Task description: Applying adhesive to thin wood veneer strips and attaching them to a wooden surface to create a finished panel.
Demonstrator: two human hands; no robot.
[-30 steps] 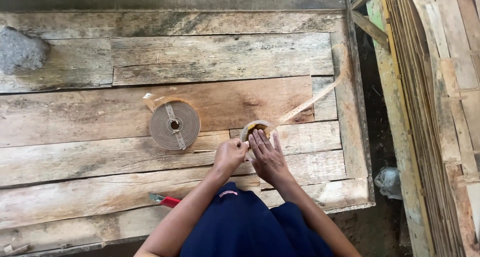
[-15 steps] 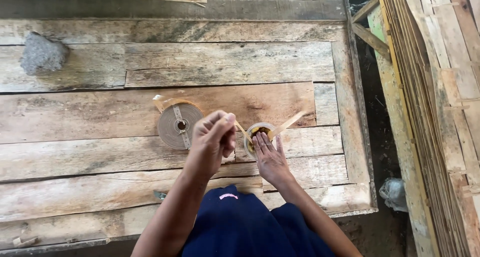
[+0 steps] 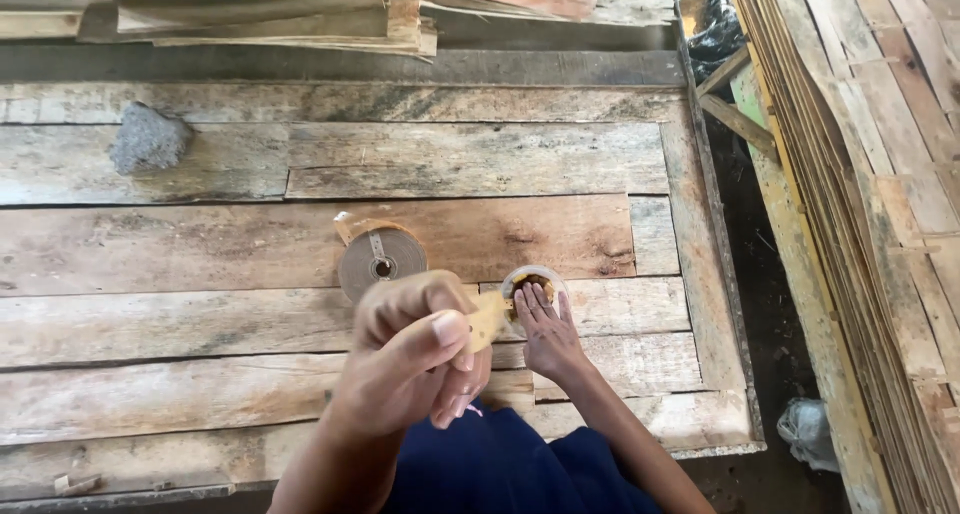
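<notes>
Weathered grey planks (image 3: 200, 234) fill the frame, veneer stacks at right. At lower centre, the left hand (image 3: 415, 359) pinches a tan strip (image 3: 487, 319); the right hand (image 3: 545, 329) lies flat-fingered on a small tape roll (image 3: 533, 279).

No labels, signs or screens show anywhere in the view. The only thing close to a package is a crumpled, pale, see-through plastic bag (image 3: 812, 432) lying on the dark ground just off the lower right corner of the counter (image 3: 300, 234), between it and the stacked planks at the right. It is whitish-grey and bunched up, and its contents cannot be made out. A second bit of dark, glossy plastic wrapping (image 3: 722, 29) sits at the top right, beyond the far corner of the counter; its shape is unclear.
</notes>
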